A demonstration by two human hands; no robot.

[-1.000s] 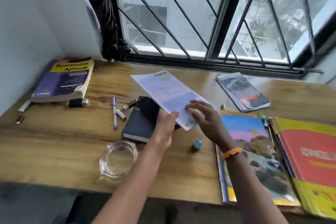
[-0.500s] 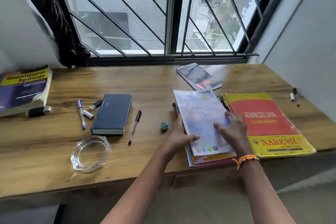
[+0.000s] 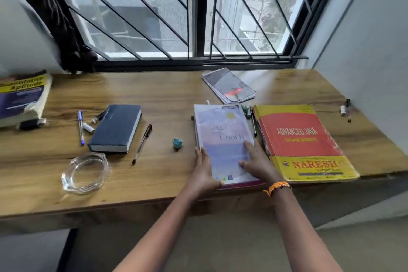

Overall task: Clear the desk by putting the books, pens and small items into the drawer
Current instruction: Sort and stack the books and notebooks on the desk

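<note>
Now that the pale booklet lies flat on the book stack at the near edge of the tabletop, it is no longer held up over the dark notebook as it was a second ago. Both hands have come down with it. The left hand holds the stack's near left edge, thumb hooked over the booklet's corner, and the right hand lies flat on the cover with fingers straight, pressing rather than gripping. So the left grip is on the stack and the right is apart. One loose book has joined a pile, which reads as gathering before a carry; no drawer shows, so nothing is put away yet.

Just right of the stack, touching or nearly so, lies the red Java book, with a pen in the gap. A grey magazine sits farther back. To the left are a small teal thing, a brown pen, the notebook, a blue pen, a glass ashtray and, far left, the Aptitude book.
</note>
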